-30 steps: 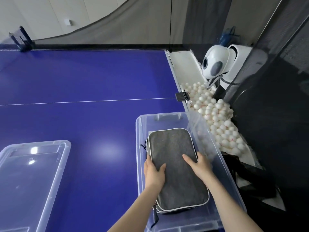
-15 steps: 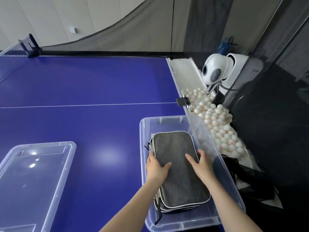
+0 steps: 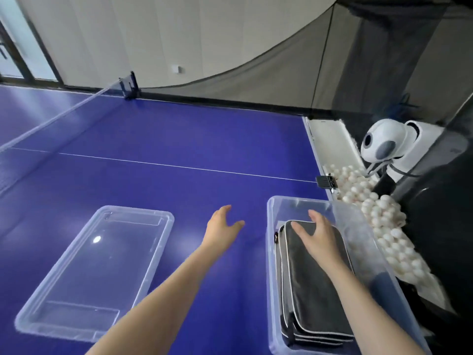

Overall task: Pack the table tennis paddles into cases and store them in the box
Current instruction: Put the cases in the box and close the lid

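Observation:
A stack of grey paddle cases (image 3: 309,285) with white piping lies inside the clear plastic box (image 3: 271,252) at the right of the blue table. My right hand (image 3: 317,234) hovers over the far end of the top case with its fingers spread and relaxed; whether it touches the case I cannot tell. My left hand (image 3: 221,225) is out of the box, open above the bare table between the box and the lid, holding nothing. The clear lid (image 3: 94,272) lies flat on the table to the left.
A white ball-feeding machine (image 3: 389,147) stands past the table's right end, above a trough of several white balls (image 3: 384,221). The table net (image 3: 51,121) runs across at far left. Black catch netting (image 3: 384,60) hangs behind and to the right.
My left hand has let go of the case and swung left out of the box over the table. My right hand slid forward to the case's far end. The view turned left.

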Demonstrator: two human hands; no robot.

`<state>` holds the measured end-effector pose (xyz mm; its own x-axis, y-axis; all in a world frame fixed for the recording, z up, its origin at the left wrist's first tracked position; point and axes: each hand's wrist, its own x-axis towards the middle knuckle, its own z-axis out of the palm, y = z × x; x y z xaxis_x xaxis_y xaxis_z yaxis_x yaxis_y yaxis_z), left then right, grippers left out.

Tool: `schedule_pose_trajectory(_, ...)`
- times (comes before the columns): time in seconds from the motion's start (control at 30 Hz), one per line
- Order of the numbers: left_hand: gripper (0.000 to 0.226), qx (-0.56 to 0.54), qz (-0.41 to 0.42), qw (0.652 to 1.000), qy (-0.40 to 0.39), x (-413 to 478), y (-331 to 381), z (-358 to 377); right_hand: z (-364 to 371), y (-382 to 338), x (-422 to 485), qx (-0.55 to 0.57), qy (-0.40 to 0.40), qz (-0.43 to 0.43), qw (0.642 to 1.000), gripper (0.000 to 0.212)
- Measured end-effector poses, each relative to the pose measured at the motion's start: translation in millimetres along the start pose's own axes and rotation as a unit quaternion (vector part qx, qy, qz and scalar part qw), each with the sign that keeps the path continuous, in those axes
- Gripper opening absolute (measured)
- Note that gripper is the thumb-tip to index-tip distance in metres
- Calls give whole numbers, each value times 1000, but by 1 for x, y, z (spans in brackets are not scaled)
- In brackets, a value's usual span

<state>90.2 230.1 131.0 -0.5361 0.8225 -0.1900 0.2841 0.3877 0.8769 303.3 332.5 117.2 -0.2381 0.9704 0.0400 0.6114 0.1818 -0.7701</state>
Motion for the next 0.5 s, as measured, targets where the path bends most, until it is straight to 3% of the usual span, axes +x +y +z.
schedule_pose_trajectory(0.23,60,18,-95,987,125,12,-104,-160,92,-90,-10,-4,-28,-69,997,58)
schedule_pose_trajectory(0.5,59,120,-175,967,144,11,-225,-295,252,-152,-51,-95,-137,-78,983,53)
